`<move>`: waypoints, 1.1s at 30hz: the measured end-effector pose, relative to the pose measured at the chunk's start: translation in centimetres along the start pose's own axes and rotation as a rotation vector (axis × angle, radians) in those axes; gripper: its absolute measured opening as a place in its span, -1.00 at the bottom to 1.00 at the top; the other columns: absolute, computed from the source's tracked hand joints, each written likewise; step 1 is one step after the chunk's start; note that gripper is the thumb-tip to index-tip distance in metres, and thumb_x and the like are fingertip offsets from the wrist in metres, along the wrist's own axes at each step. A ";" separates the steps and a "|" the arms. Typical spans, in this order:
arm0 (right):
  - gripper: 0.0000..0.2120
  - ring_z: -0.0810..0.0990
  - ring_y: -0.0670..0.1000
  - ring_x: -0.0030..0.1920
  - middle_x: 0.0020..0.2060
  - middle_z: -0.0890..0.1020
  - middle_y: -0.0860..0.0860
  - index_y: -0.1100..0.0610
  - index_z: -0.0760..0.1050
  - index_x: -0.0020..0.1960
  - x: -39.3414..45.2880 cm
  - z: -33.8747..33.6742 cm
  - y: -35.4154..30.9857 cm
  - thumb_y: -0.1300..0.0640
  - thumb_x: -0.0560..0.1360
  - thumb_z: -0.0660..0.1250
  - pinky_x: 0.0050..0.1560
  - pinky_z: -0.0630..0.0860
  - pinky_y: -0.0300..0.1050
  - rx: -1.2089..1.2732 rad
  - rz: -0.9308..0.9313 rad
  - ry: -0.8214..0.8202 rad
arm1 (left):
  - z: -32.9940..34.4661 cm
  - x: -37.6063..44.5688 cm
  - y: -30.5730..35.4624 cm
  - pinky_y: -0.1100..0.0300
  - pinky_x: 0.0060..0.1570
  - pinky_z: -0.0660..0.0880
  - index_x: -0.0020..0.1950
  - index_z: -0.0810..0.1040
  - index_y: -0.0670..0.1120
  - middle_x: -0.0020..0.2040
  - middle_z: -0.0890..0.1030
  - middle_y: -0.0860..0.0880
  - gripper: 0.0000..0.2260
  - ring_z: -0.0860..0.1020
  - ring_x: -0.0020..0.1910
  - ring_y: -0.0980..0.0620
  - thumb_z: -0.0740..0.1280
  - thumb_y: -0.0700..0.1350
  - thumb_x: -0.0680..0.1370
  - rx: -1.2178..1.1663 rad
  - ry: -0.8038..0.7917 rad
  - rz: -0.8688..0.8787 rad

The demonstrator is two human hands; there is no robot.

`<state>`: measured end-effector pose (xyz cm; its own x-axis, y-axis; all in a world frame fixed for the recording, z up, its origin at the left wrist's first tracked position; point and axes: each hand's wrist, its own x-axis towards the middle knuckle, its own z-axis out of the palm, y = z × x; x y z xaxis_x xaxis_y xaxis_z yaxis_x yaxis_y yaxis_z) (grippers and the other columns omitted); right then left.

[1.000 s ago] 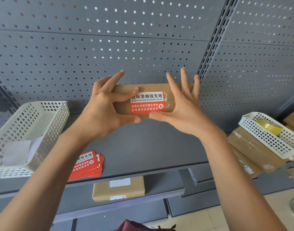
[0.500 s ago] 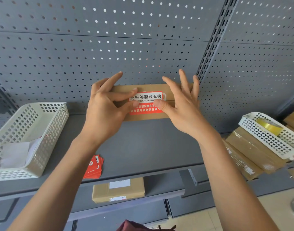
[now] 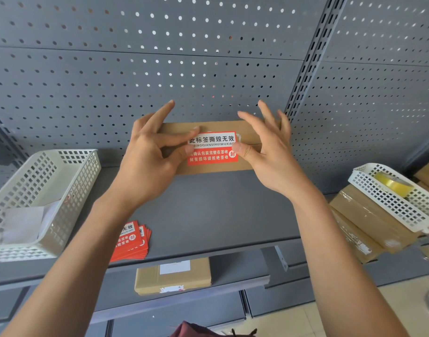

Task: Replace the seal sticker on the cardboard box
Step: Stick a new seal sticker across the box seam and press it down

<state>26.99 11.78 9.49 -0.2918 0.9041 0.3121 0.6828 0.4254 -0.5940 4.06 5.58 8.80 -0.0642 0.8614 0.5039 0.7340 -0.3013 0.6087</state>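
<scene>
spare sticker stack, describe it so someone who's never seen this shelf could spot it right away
Start at the grey metal shelf below the pegboard wall, then look to its front edge, just right of the white plastic lattice basket. There a fanned stack of red and white seal stickers lies flat, the only loose red item on the shelf; its twin is stuck to the held brown cardboard box.

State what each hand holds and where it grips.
Both hold the cardboard box: left hand at its left end, right hand at its right end, thumbs pressing the seal sticker.
</scene>
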 end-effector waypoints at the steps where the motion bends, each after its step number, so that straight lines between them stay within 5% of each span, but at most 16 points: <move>1: -0.42 -0.21 0.05 0.63 0.65 -0.04 -0.11 -0.13 0.27 0.56 0.0 0.0 0.0 -0.11 0.59 0.37 0.58 -0.05 0.24 0.017 0.002 0.015 | 0.1 -0.2 -0.2 0.19 0.40 0.28 0.30 0.53 0.27 0.61 0.27 0.04 -0.64 0.34 0.47 0.07 0.46 -0.03 0.55 0.002 0.043 0.004; 4: -0.30 -0.13 -0.06 0.63 0.66 -0.08 -0.08 -0.07 0.26 0.58 -0.1 0.1 0.2 -0.19 0.52 0.43 0.58 0.01 0.05 0.111 0.042 0.103 | 0.6 -0.8 -0.8 0.15 0.38 0.41 0.36 0.57 0.12 0.62 0.25 0.06 -0.57 0.39 0.34 0.42 0.50 0.08 0.49 -0.035 0.225 -0.048; 9: -0.25 0.01 -0.07 0.63 0.66 -0.05 -0.03 -0.07 0.26 0.58 -0.8 1.5 -0.1 -0.30 0.49 0.40 0.43 0.12 -0.22 0.136 0.097 0.295 | 2.0 -1.4 -0.2 0.02 0.45 0.36 0.40 0.54 0.13 0.61 0.28 0.01 -0.57 0.32 0.54 0.03 0.37 0.19 0.55 -0.010 0.326 -0.118; 14: -0.18 0.08 0.10 0.62 0.66 -0.10 0.05 -0.05 0.14 0.63 -0.9 2.7 -0.5 -0.39 0.51 0.28 0.52 0.22 0.08 0.044 0.076 0.297 | 2.5 -1.4 1.4 -0.01 0.36 0.39 0.44 0.49 0.18 0.65 0.18 0.00 -0.52 0.29 0.57 -0.03 0.33 0.28 0.55 0.091 0.320 -0.182; 20: -0.05 0.02 0.16 0.63 0.65 -0.20 0.03 -0.06 0.03 0.65 -0.6 2.0 -0.2 -0.35 0.45 0.41 0.47 0.24 0.12 0.079 0.073 0.193 | 2.7 -1.1 1.7 0.10 0.32 0.32 0.50 0.41 0.18 0.67 0.07 0.01 -0.35 0.22 0.60 -0.03 0.43 0.31 0.45 0.148 0.270 -0.202; 26: -0.10 -0.03 0.01 0.63 0.65 -0.19 0.04 -0.02 0.07 0.65 -0.5 1.4 0.6 -0.21 0.49 0.47 0.37 0.09 -0.22 0.157 0.040 0.160 | 2.1 -1.1 0.8 0.08 0.48 0.25 0.53 0.39 0.09 0.68 0.01 -0.01 -0.36 0.19 0.62 -0.02 0.45 0.23 0.49 0.120 0.200 -0.181; 33: -0.15 -0.04 0.00 0.64 0.65 -0.20 0.06 0.00 0.06 0.65 -0.7 1.0 0.7 -0.14 0.54 0.44 0.47 0.09 -0.16 0.156 0.020 0.136 | 1.7 -1.2 0.6 0.16 0.49 0.16 0.55 0.36 0.07 0.68 -0.02 -0.03 -0.38 0.14 0.63 -0.04 0.45 0.13 0.53 0.114 0.146 -0.180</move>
<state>27.01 11.50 8.07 -0.1794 0.9032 0.3900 0.5721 0.4183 -0.7056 5.71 5.00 7.53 -0.2911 0.8264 0.4820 0.7730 -0.0937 0.6275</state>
